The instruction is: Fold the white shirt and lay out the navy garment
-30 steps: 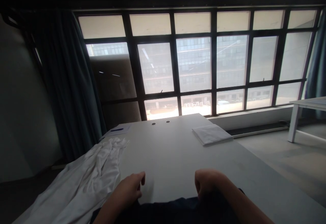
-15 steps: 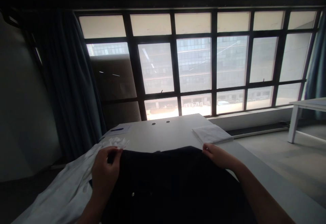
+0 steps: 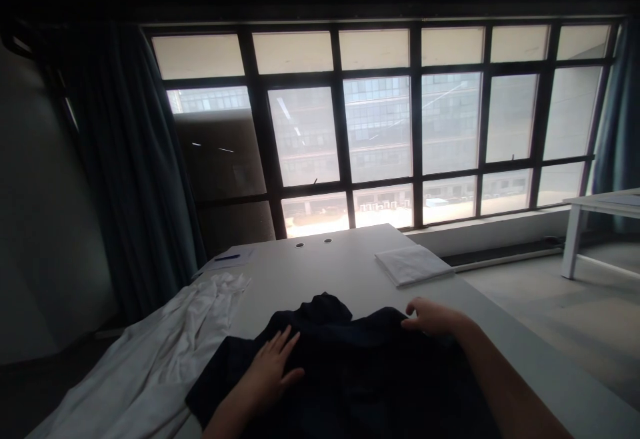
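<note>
Head view, which way does the dark garment (image 3: 340, 366) lie from the fingers?

Straight under the left hand (image 3: 270, 376), with a bunched fold (image 3: 325, 307) rising just ahead of it. From the right hand (image 3: 434, 317) it lies back and to the left, since only the fingertips reach its edge.

And its long axis?

It seems to run from that fold toward the person and out of the bottom of the frame, so its full length is hidden.

Which hand is nearer?

The left, lying on it, fingers (image 3: 286, 346) spread flat. The right hand's fingers (image 3: 414, 322) sit close together, lightly curled at the edge; whether they pinch, I can't tell.

How does it look?

Crumpled and nearly black, its detail lost in shadow. Past the fingers, on the white table (image 3: 300, 272), a folded white cloth (image 3: 413, 264) lies ahead of the right hand, and a white cloth heap (image 3: 165, 339) lies left of the left hand
</note>
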`<state>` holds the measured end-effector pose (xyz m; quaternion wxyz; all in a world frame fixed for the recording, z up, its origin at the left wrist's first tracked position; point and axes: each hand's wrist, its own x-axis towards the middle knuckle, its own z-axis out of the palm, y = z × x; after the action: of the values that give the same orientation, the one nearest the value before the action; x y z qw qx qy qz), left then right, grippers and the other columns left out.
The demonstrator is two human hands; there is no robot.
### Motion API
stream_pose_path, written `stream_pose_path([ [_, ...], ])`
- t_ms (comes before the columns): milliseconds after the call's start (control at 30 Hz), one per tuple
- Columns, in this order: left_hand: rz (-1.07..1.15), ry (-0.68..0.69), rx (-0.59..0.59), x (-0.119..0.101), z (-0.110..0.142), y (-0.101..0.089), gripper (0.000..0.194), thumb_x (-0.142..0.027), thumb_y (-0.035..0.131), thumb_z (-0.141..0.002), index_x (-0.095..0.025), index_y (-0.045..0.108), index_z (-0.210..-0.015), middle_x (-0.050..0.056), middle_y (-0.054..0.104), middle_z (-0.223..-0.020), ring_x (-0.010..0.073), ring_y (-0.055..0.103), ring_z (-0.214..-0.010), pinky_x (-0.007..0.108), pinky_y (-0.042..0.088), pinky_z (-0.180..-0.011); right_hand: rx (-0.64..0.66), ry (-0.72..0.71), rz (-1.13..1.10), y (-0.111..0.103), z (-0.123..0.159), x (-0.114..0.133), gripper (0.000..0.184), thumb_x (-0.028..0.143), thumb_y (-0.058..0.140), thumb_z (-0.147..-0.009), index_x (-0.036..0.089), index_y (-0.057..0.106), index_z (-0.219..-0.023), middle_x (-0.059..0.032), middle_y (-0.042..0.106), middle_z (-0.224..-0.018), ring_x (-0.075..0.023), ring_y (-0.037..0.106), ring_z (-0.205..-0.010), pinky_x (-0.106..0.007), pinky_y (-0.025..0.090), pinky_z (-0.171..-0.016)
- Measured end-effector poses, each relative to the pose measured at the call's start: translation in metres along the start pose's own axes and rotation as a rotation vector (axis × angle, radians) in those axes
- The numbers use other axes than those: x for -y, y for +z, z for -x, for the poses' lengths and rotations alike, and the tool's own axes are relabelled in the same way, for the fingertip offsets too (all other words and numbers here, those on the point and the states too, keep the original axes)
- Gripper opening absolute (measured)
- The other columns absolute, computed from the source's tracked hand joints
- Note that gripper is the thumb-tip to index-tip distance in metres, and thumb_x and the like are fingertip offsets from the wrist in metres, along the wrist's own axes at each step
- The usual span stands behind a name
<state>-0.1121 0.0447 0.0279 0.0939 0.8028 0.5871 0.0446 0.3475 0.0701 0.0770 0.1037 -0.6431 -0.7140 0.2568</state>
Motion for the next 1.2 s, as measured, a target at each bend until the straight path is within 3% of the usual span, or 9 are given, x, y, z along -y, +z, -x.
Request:
stream_pose_path([
  [67,-0.009,-0.042,0.131,-0.009,0.004,0.009,0.085,-0.061,0.06,-0.087,-0.025,0.033,-0.16,0.009,0.023,-0.169,0.0377,0.017,-0.156,0.056,0.02,-0.126,-0.007,-0.02,-0.007,0.004,-0.003,0.0,0.04,0.049,0.067,-0.085,0.02,0.072,-0.111,-0.0123,0.068,-0.123,-0.0283,0.065,-0.108,-0.035,0.048,-0.088],
  [133,-0.023,-0.066,0.146,-0.017,0.01,0.002,0.088,-0.057,0.066,-0.082,-0.023,0.038,-0.157,0.011,0.03,-0.167,0.0379,0.025,-0.154,0.053,0.025,-0.124,-0.018,-0.031,-0.021,0.007,-0.007,0.0,0.035,0.046,0.063,-0.089,0.02,0.072,-0.11,-0.0122,0.069,-0.12,-0.0284,0.064,-0.111,-0.036,0.047,-0.092],
  [300,-0.012,-0.119,0.171,-0.039,0.032,-0.042,0.054,-0.053,0.064,-0.081,-0.023,0.072,-0.125,0.014,0.073,-0.125,0.0364,0.068,-0.114,0.047,0.052,-0.098,0.07,0.049,-0.096,0.014,-0.013,-0.007,0.034,0.047,0.053,-0.094,0.017,0.069,-0.091,-0.0096,0.071,-0.085,-0.0249,0.07,-0.078,-0.036,0.054,-0.072],
  [400,0.017,-0.18,0.237,-0.047,0.045,-0.059,0.044,-0.06,0.06,-0.081,-0.025,0.076,-0.104,0.011,0.078,-0.105,0.0355,0.073,-0.097,0.044,0.055,-0.084,0.126,0.117,-0.163,0.018,-0.016,-0.013,0.037,0.051,0.046,-0.097,0.019,0.064,-0.101,-0.0045,0.067,-0.076,-0.0181,0.065,-0.056,-0.032,0.054,-0.055],
  [500,-0.023,-0.186,0.19,-0.053,0.05,-0.063,0.036,-0.055,0.058,-0.083,-0.026,0.073,-0.099,0.009,0.078,-0.1,0.0333,0.073,-0.093,0.04,0.053,-0.078,0.095,0.163,-0.179,0.021,-0.019,-0.021,0.041,0.051,0.056,-0.091,0.02,0.058,-0.118,-0.004,0.068,-0.082,-0.0166,0.065,-0.055,-0.03,0.055,-0.052],
  [667,-0.099,-0.09,0.051,-0.064,0.037,-0.044,0.043,-0.045,0.053,-0.088,-0.023,0.067,-0.123,0.013,0.07,-0.124,0.0335,0.067,-0.113,0.043,0.051,-0.093,0.005,0.234,-0.129,0.021,-0.02,-0.04,0.068,0.042,0.073,-0.076,0.021,0.048,-0.136,-0.0129,0.067,-0.114,-0.021,0.069,-0.072,-0.032,0.056,-0.056],
  [867,-0.1,-0.154,0.144,-0.046,0.014,0.004,0.077,-0.055,0.056,-0.088,-0.021,0.041,-0.156,0.017,0.035,-0.164,0.0429,0.032,-0.149,0.062,0.032,-0.116,-0.063,0.213,-0.031,0.024,-0.025,-0.058,0.042,0.024,0.077,-0.067,0.019,0.065,-0.107,-0.0117,0.068,-0.116,-0.0279,0.066,-0.102,-0.031,0.05,-0.075],
  [1067,-0.03,-0.079,0.015,-0.005,-0.005,0.025,0.074,-0.067,0.042,-0.095,-0.028,0.038,-0.157,0.008,0.027,-0.168,0.0341,0.025,-0.154,0.056,0.018,-0.125,-0.091,0.16,-0.064,0.029,-0.03,-0.061,0.014,0.015,0.076,-0.066,0.017,0.068,-0.077,-0.0042,0.07,-0.077,-0.0223,0.068,-0.079,-0.028,0.044,-0.067],
  [1200,-0.072,-0.113,-0.072,0.001,-0.008,0.026,0.071,-0.067,0.041,-0.095,-0.028,0.046,-0.153,0.008,0.039,-0.163,0.0319,0.034,-0.15,0.051,0.024,-0.123,-0.291,0.139,-0.118,0.015,-0.031,-0.06,0.007,0.024,0.063,-0.086,0.017,0.063,-0.089,-0.0047,0.07,-0.084,-0.0161,0.065,-0.068,-0.025,0.042,-0.061],
])
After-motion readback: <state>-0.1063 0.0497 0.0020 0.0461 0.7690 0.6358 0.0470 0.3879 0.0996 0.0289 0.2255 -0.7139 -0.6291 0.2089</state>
